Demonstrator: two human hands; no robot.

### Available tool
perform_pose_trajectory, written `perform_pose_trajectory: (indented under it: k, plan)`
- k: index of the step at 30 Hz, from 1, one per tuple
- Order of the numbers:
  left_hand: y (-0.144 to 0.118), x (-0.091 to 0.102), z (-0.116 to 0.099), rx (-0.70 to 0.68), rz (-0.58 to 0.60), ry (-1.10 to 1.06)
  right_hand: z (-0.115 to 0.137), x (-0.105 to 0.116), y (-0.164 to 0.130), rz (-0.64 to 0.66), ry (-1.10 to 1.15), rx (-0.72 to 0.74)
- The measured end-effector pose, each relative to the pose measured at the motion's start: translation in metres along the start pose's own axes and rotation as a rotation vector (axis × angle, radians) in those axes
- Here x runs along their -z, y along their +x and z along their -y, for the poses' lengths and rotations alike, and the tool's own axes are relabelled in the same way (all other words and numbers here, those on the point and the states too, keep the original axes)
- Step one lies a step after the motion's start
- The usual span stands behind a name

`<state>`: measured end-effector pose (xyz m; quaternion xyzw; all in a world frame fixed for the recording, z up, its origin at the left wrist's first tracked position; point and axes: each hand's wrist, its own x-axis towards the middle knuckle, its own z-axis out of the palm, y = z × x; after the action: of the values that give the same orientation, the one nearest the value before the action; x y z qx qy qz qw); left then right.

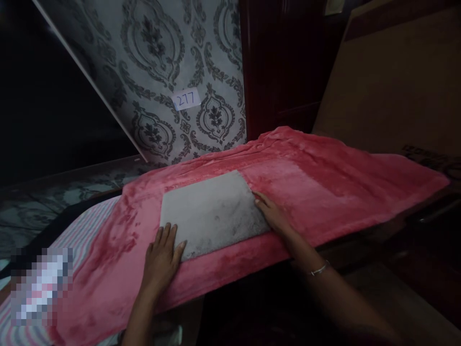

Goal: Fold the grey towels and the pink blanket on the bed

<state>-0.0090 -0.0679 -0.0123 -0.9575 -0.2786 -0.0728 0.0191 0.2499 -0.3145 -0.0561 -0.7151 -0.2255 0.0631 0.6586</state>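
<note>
A grey, rectangular piece of plush cloth (pixel 216 211) lies flat on a pink plush blanket (pixel 309 202). My left hand (pixel 162 254) rests on the cloth's lower left corner, fingers spread and the thumb apart. At the right edge of the cloth is my right hand (pixel 272 211), its fingers stretched out along the border and touching it. Neither hand grips anything that I can see. The side of the cloth facing up has a darker, shaggier patch toward its lower right.
Under the blanket at the left shows a striped cover (pixel 90 221). Patterned wallpaper (pixel 151 38) with a paper label (pixel 186 99) reading 277 stands behind. A large cardboard box (pixel 396 81) is at the back right, and a dark screen-like panel (pixel 54 96) at the left.
</note>
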Motion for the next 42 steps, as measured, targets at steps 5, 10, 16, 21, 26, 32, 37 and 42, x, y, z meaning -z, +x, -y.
perform_pose_trajectory:
  k: [5,10,16,21,26,32,37,42]
  plan:
    - [0.001,-0.005,0.004,-0.005,-0.031,-0.005,0.004,0.011,-0.012,0.098,-0.059,-0.016]
    - [0.000,-0.005,0.004,0.002,-0.017,-0.002,0.003,0.012,-0.023,0.144,-0.033,-0.037]
    - [0.005,0.011,-0.009,0.056,0.031,0.068,0.001,0.015,-0.021,0.167,0.092,-0.102]
    - [0.029,0.023,-0.085,-0.137,0.016,-0.030,-0.002,0.015,-0.021,0.115,0.080,-0.049]
    - [0.051,0.010,-0.171,-0.411,0.071,-0.121,-0.002,0.010,-0.020,0.168,0.161,-0.080]
    - [0.054,-0.015,-0.187,-0.493,0.080,-0.108,0.001,0.010,-0.020,0.180,0.076,-0.065]
    - [0.052,-0.014,-0.185,-0.485,0.067,-0.110,0.002,0.009,-0.022,0.135,0.066,-0.033]
    - [0.050,-0.015,-0.186,-0.487,0.044,-0.127,-0.001,0.011,-0.021,0.140,0.027,-0.046]
